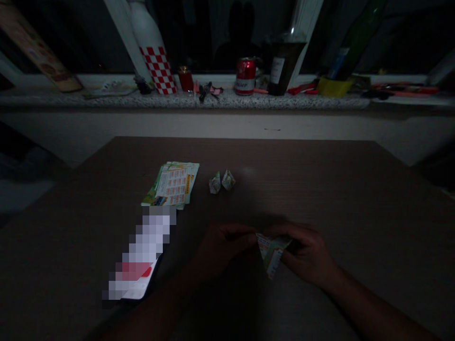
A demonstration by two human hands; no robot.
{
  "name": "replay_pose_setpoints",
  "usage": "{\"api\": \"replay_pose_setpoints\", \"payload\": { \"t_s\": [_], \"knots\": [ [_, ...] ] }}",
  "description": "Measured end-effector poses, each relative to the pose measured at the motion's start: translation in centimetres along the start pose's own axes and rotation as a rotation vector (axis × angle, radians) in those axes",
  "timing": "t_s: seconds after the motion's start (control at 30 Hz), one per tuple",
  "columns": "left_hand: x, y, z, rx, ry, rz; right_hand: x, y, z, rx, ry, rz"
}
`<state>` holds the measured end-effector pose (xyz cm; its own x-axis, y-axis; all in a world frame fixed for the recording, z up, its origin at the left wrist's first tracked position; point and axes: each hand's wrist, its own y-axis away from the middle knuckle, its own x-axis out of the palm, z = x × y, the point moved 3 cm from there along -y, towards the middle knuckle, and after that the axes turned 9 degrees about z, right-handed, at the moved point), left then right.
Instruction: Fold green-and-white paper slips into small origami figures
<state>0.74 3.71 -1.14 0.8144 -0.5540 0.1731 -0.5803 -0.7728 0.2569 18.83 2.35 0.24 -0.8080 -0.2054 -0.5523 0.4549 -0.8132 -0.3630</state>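
A piece of printed paper (270, 253), folded to a downward-pointing triangle with green and red print, is held between my two hands above the table. My left hand (227, 244) pinches its upper left corner between thumb and fingers. On the right side, my right hand (305, 251) grips the paper's other edge, with some fingers hidden behind it. Beyond my hands stand two small folded paper pieces (215, 183), side by side. Left of them lies a stack of printed paper sheets (174, 184), with a lit phone (137, 289), its screen mostly blurred out, just nearer to me.
The dark wooden table (320, 175) ends at a wall below a granite windowsill (213, 100). On the sill stand a checkered bottle (158, 66), a red can (245, 76), a dark plastic cup (280, 66) and a green bottle (359, 38). The room is dim.
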Motion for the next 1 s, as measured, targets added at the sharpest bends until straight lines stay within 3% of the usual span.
{"api": "replay_pose_setpoints", "payload": {
  "t_s": [0.8,0.9,1.0],
  "knots": [
    [0.35,0.58,-0.64,0.038,-0.238,0.038,0.54,-0.47,0.21,0.008,-0.067,0.115],
    [0.28,0.53,-0.6,0.05,-0.194,0.05,0.33,-0.49,0.04,0.033,-0.039,0.08],
    [-0.03,0.34,-0.46,0.044,-0.084,-0.026,-0.1,-0.33,-0.2,0.036,0.012,-0.012]
  ]
}}
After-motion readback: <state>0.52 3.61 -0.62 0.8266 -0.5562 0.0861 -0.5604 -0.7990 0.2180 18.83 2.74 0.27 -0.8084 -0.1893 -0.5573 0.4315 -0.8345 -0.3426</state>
